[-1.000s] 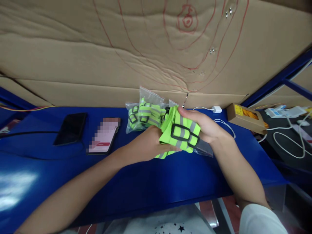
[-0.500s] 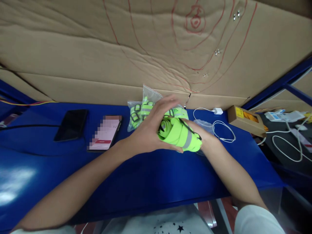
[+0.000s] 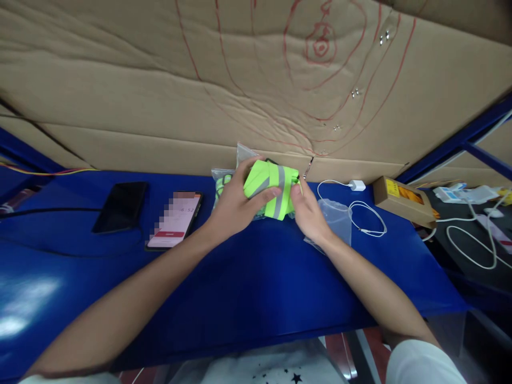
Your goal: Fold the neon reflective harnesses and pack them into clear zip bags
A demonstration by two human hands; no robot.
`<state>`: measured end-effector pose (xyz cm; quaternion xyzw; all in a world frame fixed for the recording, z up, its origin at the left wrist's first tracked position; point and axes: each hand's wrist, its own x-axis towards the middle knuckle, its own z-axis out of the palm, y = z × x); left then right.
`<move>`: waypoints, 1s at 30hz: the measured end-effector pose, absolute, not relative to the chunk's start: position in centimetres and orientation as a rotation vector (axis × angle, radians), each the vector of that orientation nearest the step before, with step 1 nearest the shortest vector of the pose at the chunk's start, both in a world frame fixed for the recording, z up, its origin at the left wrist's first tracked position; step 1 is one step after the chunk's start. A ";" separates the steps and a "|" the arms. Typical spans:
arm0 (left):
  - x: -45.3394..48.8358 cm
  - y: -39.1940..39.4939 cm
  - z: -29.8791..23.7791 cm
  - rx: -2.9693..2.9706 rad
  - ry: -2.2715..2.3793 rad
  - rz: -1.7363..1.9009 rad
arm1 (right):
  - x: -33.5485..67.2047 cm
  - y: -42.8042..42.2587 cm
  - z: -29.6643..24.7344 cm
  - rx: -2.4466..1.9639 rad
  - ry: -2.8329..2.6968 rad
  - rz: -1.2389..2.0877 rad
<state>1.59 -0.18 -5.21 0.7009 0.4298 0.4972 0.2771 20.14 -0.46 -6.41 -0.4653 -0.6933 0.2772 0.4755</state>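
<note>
Between my two hands is a rolled neon-yellow reflective strap (image 3: 267,178) with grey bands, held above the blue table (image 3: 256,288). My left hand (image 3: 236,200) wraps round its left side, thumb across the front. At its right end, my right hand (image 3: 308,205) grips the edge with thumb and fingers; some of those fingers are hidden. Clear zip bags (image 3: 221,178) of similar yellow straps lie behind, mostly covered by the roll and my left hand. A flat clear plastic bag (image 3: 338,218) rests beside my right wrist.
Left of my hands lie a phone (image 3: 176,221) with a lit screen and a black tablet-like device (image 3: 121,207) on a cable. On the right are a white charger (image 3: 357,185) with its cord and a cardboard box (image 3: 404,198). A cardboard sheet (image 3: 160,96) stands behind the table.
The strap roll has turned and moved up and left, its grey band now facing me. My right hand has come from behind it to its right end, uncovering more of the clear bag.
</note>
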 end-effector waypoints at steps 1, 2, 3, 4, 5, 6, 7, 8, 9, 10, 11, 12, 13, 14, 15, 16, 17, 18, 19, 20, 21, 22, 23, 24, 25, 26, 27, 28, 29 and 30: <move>1.5 -0.1 -5.2 1.890 1.123 1.301 | 20.2 -0.6 -6.7 -1.136 -1.707 0.621; 1.5 -0.1 -5.1 1.898 1.097 1.269 | 20.2 -0.8 -6.9 -1.141 -1.692 0.605; 1.4 -0.2 -5.0 1.908 1.080 1.241 | 20.2 -0.9 -7.0 -1.154 -1.667 0.603; 1.4 -0.3 -4.9 1.920 1.070 1.219 | 20.2 -1.1 -7.1 -1.177 -1.654 0.580; 1.3 -0.3 -4.7 1.931 1.062 1.209 | 20.1 -1.3 -7.0 -1.192 -1.650 0.560; 1.2 -0.4 -4.6 1.938 1.047 1.205 | 20.1 -1.5 -6.9 -1.189 -1.653 0.554; 1.2 -0.4 -4.5 1.938 1.021 1.199 | 20.1 -1.7 -6.8 -1.170 -1.662 0.557; 1.1 -0.5 -4.5 1.930 0.985 1.187 | 20.1 -1.9 -6.7 -1.140 -1.674 0.560; 1.0 -0.5 -4.4 1.914 0.953 1.171 | 20.1 -2.0 -6.5 -1.107 -1.685 0.562; 1.0 -0.5 -4.4 1.891 0.934 1.155 | 20.1 -2.2 -6.4 -1.080 -1.696 0.565; 1.0 -0.5 -4.3 1.864 0.931 1.137 | 20.0 -2.3 -6.3 -1.065 -1.710 0.570; 0.9 -0.6 -4.3 1.836 0.942 1.116 | 20.0 -2.4 -6.1 -1.063 -1.728 0.579; 0.9 -0.6 -4.3 1.811 0.959 1.103 | 20.0 -2.5 -6.0 -1.072 -1.749 0.593; 0.9 -0.7 -4.3 1.793 0.975 1.092 | 20.0 -2.7 -5.8 -1.090 -1.768 0.614; 1.0 -0.7 -4.4 1.787 0.987 1.085 | 20.0 -2.8 -5.6 -1.113 -1.777 0.626; 1.0 -0.8 -4.5 1.795 0.992 1.087 | 20.0 -2.8 -5.5 -1.138 -1.780 0.625; 1.2 -0.9 -4.7 1.813 0.993 1.102 | 20.0 -2.9 -5.4 -1.159 -1.778 0.614; 1.3 -1.0 -4.9 1.838 0.987 1.133 | 20.0 -2.9 -5.4 -1.180 -1.769 0.600; 1.5 -1.1 -5.3 1.865 0.972 1.172 | 20.0 -2.9 -5.4 -1.200 -1.751 0.598; 1.7 -1.2 -5.6 1.887 0.953 1.219 | 20.0 -2.9 -5.6 -1.214 -1.722 0.615; 2.0 -1.3 -6.0 1.900 0.939 1.267 | 19.9 -2.8 -5.8 -1.221 -1.685 0.650; 2.2 -1.3 -6.3 1.908 0.934 1.308 | 19.8 -2.7 -6.1 -1.223 -1.639 0.696; 2.4 -1.4 -6.6 1.915 0.938 1.341 | 19.7 -2.5 -6.3 -1.222 -1.591 0.740; 2.6 -1.4 -6.8 1.922 0.948 1.363 | 19.5 -2.3 -6.6 -1.217 -1.554 0.775; 2.7 -1.4 -6.9 1.924 0.959 1.377 | 19.4 -2.2 -6.6 -1.209 -1.536 0.796; 2.9 -1.3 -7.0 1.919 0.962 1.388 | 19.3 -2.0 -6.5 -1.198 -1.538 0.806; 3.0 -1.3 -7.0 1.900 0.956 1.395 | 19.4 -1.8 -6.2 -1.187 -1.559 0.820; 3.1 -1.2 -6.9 1.860 0.946 1.402 | 19.6 -1.6 -5.6 -1.173 -1.597 0.841; 3.2 -1.2 -6.8 1.798 0.941 1.399 | 20.0 -1.5 -4.9 -1.157 -1.648 0.862; 3.2 -1.3 -6.7 1.719 0.940 1.386 | 20.7 -1.5 -4.0 -1.139 -1.712 0.875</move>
